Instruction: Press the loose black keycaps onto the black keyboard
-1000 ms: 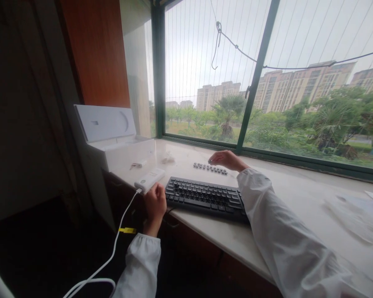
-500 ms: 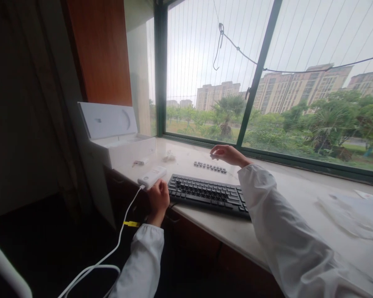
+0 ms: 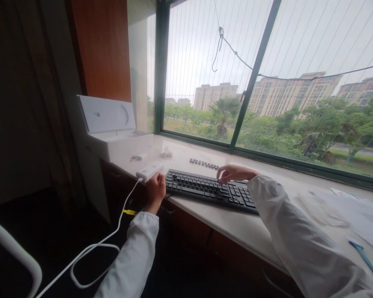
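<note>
A black keyboard [image 3: 205,189] lies on the pale stone window ledge [image 3: 251,231]. My left hand [image 3: 155,189] is curled closed against the keyboard's left end, gripping its edge. My right hand [image 3: 233,173] hovers over the keys right of the middle, with its fingertips pinched together and pointing down. What they pinch is too small to see. A short row of loose dark keycaps [image 3: 204,164] lies on the ledge just behind the keyboard. Both arms are in white sleeves.
A white power bank [image 3: 149,170] with a white cable [image 3: 112,242] sits beside my left hand. Behind it stands an open white box [image 3: 112,132]. Clear plastic wrap [image 3: 326,207] and a blue tool [image 3: 365,258] lie at the right. The window frame [image 3: 248,87] backs the ledge.
My right hand lifted from the row of loose keycaps and came back and down over the keyboard, fingers pinched. My left hand stayed at the keyboard's left end. The view shifted slightly.
</note>
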{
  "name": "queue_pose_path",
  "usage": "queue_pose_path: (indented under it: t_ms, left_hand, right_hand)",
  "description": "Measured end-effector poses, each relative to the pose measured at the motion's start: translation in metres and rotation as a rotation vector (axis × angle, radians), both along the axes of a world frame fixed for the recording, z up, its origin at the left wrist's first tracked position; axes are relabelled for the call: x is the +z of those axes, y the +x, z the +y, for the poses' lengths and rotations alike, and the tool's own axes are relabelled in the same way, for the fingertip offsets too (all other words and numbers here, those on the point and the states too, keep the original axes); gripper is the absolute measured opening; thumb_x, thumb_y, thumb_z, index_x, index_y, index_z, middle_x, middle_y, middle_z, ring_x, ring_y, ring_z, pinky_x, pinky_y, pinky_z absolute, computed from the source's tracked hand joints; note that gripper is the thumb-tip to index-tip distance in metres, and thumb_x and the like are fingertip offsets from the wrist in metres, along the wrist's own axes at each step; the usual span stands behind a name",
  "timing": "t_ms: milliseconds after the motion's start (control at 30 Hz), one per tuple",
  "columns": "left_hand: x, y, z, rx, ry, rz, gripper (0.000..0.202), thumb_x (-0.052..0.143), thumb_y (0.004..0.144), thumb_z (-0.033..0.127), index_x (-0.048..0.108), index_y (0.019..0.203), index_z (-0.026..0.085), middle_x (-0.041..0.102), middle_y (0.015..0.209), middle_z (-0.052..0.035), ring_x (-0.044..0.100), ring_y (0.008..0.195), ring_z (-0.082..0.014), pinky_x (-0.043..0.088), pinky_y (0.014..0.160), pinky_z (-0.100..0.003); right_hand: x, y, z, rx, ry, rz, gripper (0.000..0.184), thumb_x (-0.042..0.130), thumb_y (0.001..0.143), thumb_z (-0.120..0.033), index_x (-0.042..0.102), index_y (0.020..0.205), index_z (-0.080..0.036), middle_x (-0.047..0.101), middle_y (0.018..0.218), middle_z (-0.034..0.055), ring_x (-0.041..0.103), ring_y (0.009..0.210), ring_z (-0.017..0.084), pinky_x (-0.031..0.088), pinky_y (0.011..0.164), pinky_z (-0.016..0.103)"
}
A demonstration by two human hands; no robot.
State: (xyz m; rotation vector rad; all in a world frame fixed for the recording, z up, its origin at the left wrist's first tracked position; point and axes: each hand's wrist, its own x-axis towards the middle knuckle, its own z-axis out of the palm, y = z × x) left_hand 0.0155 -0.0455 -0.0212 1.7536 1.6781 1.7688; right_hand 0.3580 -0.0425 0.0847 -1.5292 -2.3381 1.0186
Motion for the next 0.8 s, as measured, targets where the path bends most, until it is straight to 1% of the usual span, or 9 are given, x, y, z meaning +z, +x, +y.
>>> queue_pose_path:
  t_ms: [133,300,467,533,667,800]
  left_hand:
    - [0.0,0.001,0.001,0.023,-0.016,0.005,0.031,0.041,0.083,0.028,0.049,0.056,0.017,0.05,0.052,0.0011,0.041,0.052,-0.0105,0.028,0.056,-0.024]
    - [0.0,0.0,0.002,0.044,-0.047,0.031,0.031,0.04,0.084,0.028,0.053,0.058,0.017,0.051,0.054,0.0001,0.043,0.053,-0.0116,0.029,0.057,-0.025]
    - [0.001,0.0,0.001,0.047,-0.071,0.065,0.032,0.038,0.085,0.029,0.056,0.061,0.017,0.053,0.055,-0.0004,0.046,0.055,-0.013,0.031,0.059,-0.026]
    - [0.002,0.0,0.001,0.041,-0.075,0.076,0.032,0.038,0.084,0.029,0.056,0.061,0.017,0.054,0.055,-0.0006,0.046,0.056,-0.0132,0.031,0.059,-0.026]
    - [0.003,0.0,0.0,0.013,-0.07,0.08,0.032,0.039,0.084,0.029,0.055,0.059,0.017,0.056,0.056,-0.0007,0.048,0.056,-0.0133,0.032,0.059,-0.025]
    - [0.004,0.001,-0.001,0.006,-0.084,0.075,0.031,0.04,0.083,0.03,0.056,0.06,0.017,0.057,0.056,-0.0007,0.049,0.057,-0.0137,0.032,0.059,-0.025]
  right_hand:
    - [-0.004,-0.007,0.0,0.016,-0.037,-0.053,0.049,0.072,0.062,-0.055,0.07,0.089,-0.014,0.071,0.078,0.0062,0.064,0.071,0.017,0.046,0.063,0.025]
    - [-0.008,-0.013,0.007,0.039,0.025,-0.216,0.05,0.072,0.059,-0.057,0.076,0.086,-0.015,0.07,0.072,0.0041,0.06,0.068,0.016,0.044,0.062,0.025]
    - [-0.011,-0.016,0.005,0.023,-0.059,-0.193,0.054,0.072,0.058,-0.058,0.076,0.088,-0.013,0.069,0.073,0.007,0.056,0.064,0.015,0.043,0.058,0.026]
    - [-0.013,-0.017,0.004,0.01,-0.051,-0.185,0.054,0.072,0.057,-0.057,0.076,0.087,-0.013,0.069,0.072,0.0077,0.055,0.063,0.015,0.042,0.057,0.026]
    - [-0.014,-0.019,0.004,-0.048,0.008,-0.237,0.052,0.075,0.053,-0.057,0.077,0.084,-0.015,0.065,0.063,0.0058,0.052,0.061,0.016,0.04,0.055,0.027]
    - [-0.014,-0.019,0.003,-0.069,0.003,-0.249,0.054,0.075,0.053,-0.057,0.077,0.085,-0.013,0.062,0.06,0.0051,0.051,0.061,0.016,0.039,0.056,0.027]
